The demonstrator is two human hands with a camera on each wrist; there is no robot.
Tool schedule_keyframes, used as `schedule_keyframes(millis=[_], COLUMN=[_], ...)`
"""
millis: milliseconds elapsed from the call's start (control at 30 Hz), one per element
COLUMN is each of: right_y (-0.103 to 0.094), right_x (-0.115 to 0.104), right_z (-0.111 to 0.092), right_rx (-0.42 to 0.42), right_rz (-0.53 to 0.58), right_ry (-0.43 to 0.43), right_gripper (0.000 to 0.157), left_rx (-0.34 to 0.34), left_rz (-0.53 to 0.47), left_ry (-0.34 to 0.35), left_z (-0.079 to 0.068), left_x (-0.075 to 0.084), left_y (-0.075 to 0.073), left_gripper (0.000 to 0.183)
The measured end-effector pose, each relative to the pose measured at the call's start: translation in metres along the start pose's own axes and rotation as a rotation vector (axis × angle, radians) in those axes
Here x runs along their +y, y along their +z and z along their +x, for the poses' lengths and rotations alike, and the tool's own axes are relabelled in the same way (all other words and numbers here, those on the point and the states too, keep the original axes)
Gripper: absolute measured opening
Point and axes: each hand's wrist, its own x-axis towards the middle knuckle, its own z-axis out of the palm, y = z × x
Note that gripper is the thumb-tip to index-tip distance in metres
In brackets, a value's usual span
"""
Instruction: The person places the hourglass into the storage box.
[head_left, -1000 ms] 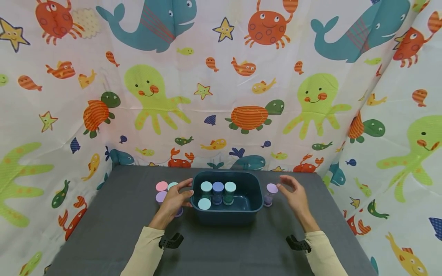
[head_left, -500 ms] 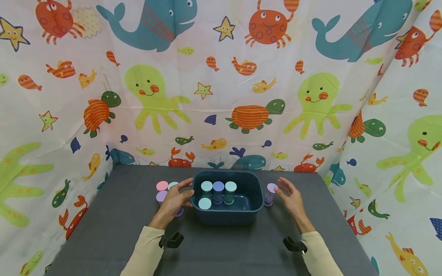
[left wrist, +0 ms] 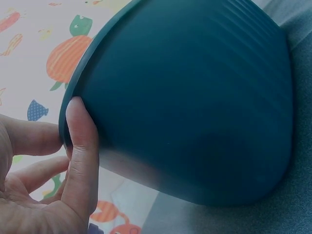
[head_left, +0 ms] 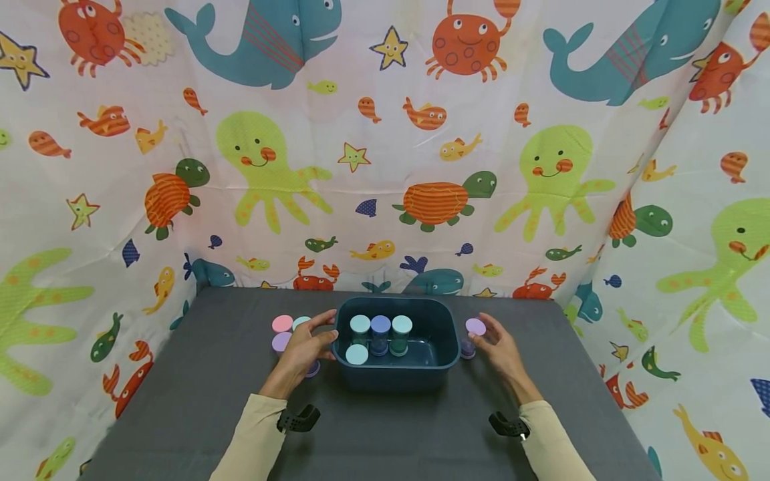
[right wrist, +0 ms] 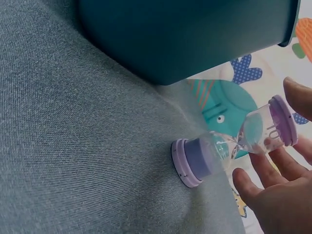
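My left hand pinches the left rim of a dark teal bin, thumb and fingers on either side of the rim in the left wrist view. Inside the bin, toward its left, stand several sand timers with mint and blue-violet caps, among them a mint one. To the right of the bin, my right hand has its thumb and fingers round the upper end of a purple-capped sand timer. That timer's lower cap rests on the table in the right wrist view, with purple sand in its lower bulb.
Left of the bin, partly behind my left hand, are several more sand timers, including a pink-capped one and a purple-capped one. A grey cloth covers the table. A sea-animal printed curtain hangs behind and at both sides.
My right hand has moved left and closed in around the top of the purple sand timer. My left hand has stayed on the bin's rim.
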Motion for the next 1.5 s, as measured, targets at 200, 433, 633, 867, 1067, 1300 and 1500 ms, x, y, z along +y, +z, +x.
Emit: schedule_keyframes(millis=[200, 433, 633, 867, 1067, 1300, 1500], right_y=[0.002, 0.006, 0.004, -0.002, -0.008, -0.013, -0.017], right_x=[0.002, 0.006, 0.004, -0.009, -0.026, -0.052, -0.074], right_z=[0.002, 0.006, 0.006, 0.002, -0.002, -0.002, -0.002], right_rx=[-0.013, 0.006, 0.026, 0.023, 0.016, 0.014, 0.015], right_rz=[0.004, 0.008, -0.007, -0.002, -0.054, -0.065, -0.082], right_ry=[0.014, 0.044, 0.035, -0.022, -0.051, -0.083, -0.109], right_gripper=[0.067, 0.060, 0.058, 0.058, 0.062, 0.063, 0.067], left_rx=[-0.002, 0.007, 0.008, -0.009, -0.009, -0.004, 0.002], left_rz=[0.003, 0.009, 0.011, 0.004, 0.008, 0.013, 0.019], left_ry=[-0.002, -0.008, -0.009, 0.008, -0.001, -0.003, -0.014], left_z=[-0.001, -0.002, -0.002, -0.001, -0.001, -0.003, -0.002], left_x=[0.000, 0.002, 0.002, 0.002, 0.002, 0.002, 0.002], left_y=[-0.001, 0.000, 0.001, 0.001, 0.000, 0.000, -0.001], left_gripper=[0.050, 0.049, 0.049, 0.050, 0.050, 0.050, 0.049])
